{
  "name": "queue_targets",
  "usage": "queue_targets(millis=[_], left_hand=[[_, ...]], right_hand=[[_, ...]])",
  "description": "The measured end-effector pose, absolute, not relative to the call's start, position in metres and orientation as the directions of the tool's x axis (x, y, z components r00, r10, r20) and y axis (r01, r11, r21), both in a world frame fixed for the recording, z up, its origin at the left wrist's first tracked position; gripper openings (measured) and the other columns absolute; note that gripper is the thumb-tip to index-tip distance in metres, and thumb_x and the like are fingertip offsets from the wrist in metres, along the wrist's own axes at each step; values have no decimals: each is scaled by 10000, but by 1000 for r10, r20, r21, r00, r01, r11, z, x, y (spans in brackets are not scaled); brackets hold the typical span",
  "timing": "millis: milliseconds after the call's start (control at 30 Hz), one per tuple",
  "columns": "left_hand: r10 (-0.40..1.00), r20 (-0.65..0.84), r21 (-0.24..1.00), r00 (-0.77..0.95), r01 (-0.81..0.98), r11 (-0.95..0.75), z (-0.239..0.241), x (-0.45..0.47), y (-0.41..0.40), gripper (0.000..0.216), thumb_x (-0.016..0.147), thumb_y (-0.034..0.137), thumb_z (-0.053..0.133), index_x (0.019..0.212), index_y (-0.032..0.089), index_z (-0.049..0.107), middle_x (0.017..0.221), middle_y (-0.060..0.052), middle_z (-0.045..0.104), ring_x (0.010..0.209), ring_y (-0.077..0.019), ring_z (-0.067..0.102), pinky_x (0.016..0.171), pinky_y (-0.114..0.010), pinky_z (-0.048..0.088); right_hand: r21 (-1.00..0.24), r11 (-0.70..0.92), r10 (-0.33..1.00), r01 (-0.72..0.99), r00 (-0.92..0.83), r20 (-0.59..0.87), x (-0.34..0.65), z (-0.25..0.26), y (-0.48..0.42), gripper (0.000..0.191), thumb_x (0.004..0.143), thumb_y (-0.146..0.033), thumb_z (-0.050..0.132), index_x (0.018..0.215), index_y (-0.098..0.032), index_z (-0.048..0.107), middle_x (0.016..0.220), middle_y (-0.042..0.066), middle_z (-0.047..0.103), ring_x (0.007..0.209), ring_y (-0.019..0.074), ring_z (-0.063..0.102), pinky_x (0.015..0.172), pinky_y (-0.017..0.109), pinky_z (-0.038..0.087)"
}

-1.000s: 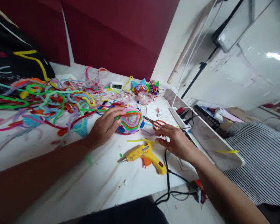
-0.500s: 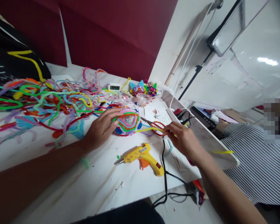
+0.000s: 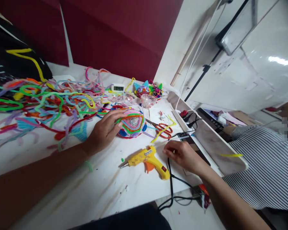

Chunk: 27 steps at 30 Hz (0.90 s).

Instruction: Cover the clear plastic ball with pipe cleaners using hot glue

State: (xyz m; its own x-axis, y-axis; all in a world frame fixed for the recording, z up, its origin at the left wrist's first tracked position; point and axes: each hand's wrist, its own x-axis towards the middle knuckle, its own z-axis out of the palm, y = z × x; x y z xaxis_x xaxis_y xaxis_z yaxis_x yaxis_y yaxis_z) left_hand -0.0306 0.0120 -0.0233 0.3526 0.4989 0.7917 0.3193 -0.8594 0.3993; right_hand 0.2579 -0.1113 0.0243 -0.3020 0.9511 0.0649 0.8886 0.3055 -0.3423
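Note:
My left hand [image 3: 108,129] is closed over the left side of a round craft piece [image 3: 132,124], covered in bands of coloured pipe cleaner with a clear, glittery middle. It rests on the table. My right hand [image 3: 183,155] hovers above the right of the table, fingers loosely curled and a gap by the thumb, with nothing visible in it. Just left of that hand lies a yellow glue gun [image 3: 146,158], nozzle pointing left. Beyond it are orange-handled scissors [image 3: 163,130], with a bent yellow pipe cleaner [image 3: 163,129] lying across the handles.
A tangled heap of pipe cleaners [image 3: 55,99] covers the left. At the back stand a small digital clock [image 3: 117,88], two finished cat-like heads [image 3: 147,88] and clear balls [image 3: 147,100]. Black cables [image 3: 171,188] run over the front edge. A person in a striped top [image 3: 261,166] is at right.
My right hand has let go of the yellow pipe cleaner, which now lies over the scissors, and has moved down toward the glue gun. My left hand stays on the craft piece.

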Motion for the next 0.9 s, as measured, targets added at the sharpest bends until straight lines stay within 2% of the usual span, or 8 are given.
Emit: queue_targets(millis=[100, 167, 300, 433, 500, 633, 767, 900], left_hand=[[507, 785, 408, 357, 318, -856, -23, -31, 11, 294, 975, 247, 459, 1256, 227, 545, 1355, -72, 572, 1290, -209, 518, 1134, -400, 397], [512, 781, 409, 358, 325, -853, -23, -30, 11, 296, 977, 252, 458, 1259, 228, 544, 1351, -73, 574, 1292, -211, 516, 1138, -406, 392], [510, 781, 401, 360, 336, -852, -23, -31, 12, 301, 977, 256, 459, 1264, 228, 547, 1338, -77, 575, 1281, -222, 523, 1131, -411, 396], [519, 775, 410, 359, 339, -847, -23, -31, 12, 294, 979, 287, 456, 1254, 246, 551, 1345, -71, 568, 1279, -228, 524, 1131, -409, 400], [523, 772, 414, 361, 339, -845, -23, -31, 11, 292, 980, 282, 455, 1255, 241, 545, 1346, -75, 566, 1280, -225, 523, 1128, -405, 404], [510, 781, 403, 361, 332, -853, -20, -30, 9, 285, 976, 235, 463, 1249, 203, 541, 1352, -83, 563, 1287, -208, 516, 1126, -382, 404], [506, 786, 400, 354, 333, -854, -19, -29, 8, 283, 975, 224, 457, 1242, 193, 543, 1354, -79, 566, 1289, -203, 516, 1127, -379, 401], [518, 780, 410, 351, 338, -847, -21, -29, 10, 293, 974, 245, 453, 1248, 203, 548, 1357, -77, 568, 1287, -212, 520, 1133, -395, 393]], right_hand=[[-490, 183, 963, 853, -256, -85, 243, 24, -122, 237, 913, -389, 581, 858, -181, 678, 710, 1, 671, 593, 106, 558, 548, 213, 391], [-512, 123, 961, 850, -230, -152, 234, 25, -125, 255, 838, -430, 676, 901, -183, 668, 702, -10, 667, 584, 105, 551, 543, 216, 372], [-528, 37, 950, 849, -193, -244, 224, 27, -123, 276, 764, -378, 738, 930, -174, 655, 710, -9, 664, 581, 103, 550, 531, 209, 375], [-595, 9, 942, 804, -206, -264, 227, 26, -118, 181, 750, -310, 707, 830, -156, 658, 654, -27, 597, 558, 88, 486, 497, 204, 347], [-673, -23, 930, 739, -231, -286, 231, 24, -116, 167, 741, -301, 697, 774, -148, 638, 631, -34, 559, 551, 82, 451, 491, 205, 335], [-849, -201, 869, 488, -312, -385, 238, 27, -114, 251, 748, -360, 706, 814, -135, 616, 682, -19, 574, 573, 74, 458, 512, 196, 351], [-919, -237, 882, 316, -326, -340, 244, 42, -115, 328, 721, -419, 756, 834, -143, 617, 690, -32, 540, 566, 60, 417, 499, 184, 327], [-963, -169, 951, 212, -220, -215, 247, 59, -120, 334, 667, -390, 827, 816, -163, 632, 699, -31, 542, 568, 59, 424, 484, 172, 338]])
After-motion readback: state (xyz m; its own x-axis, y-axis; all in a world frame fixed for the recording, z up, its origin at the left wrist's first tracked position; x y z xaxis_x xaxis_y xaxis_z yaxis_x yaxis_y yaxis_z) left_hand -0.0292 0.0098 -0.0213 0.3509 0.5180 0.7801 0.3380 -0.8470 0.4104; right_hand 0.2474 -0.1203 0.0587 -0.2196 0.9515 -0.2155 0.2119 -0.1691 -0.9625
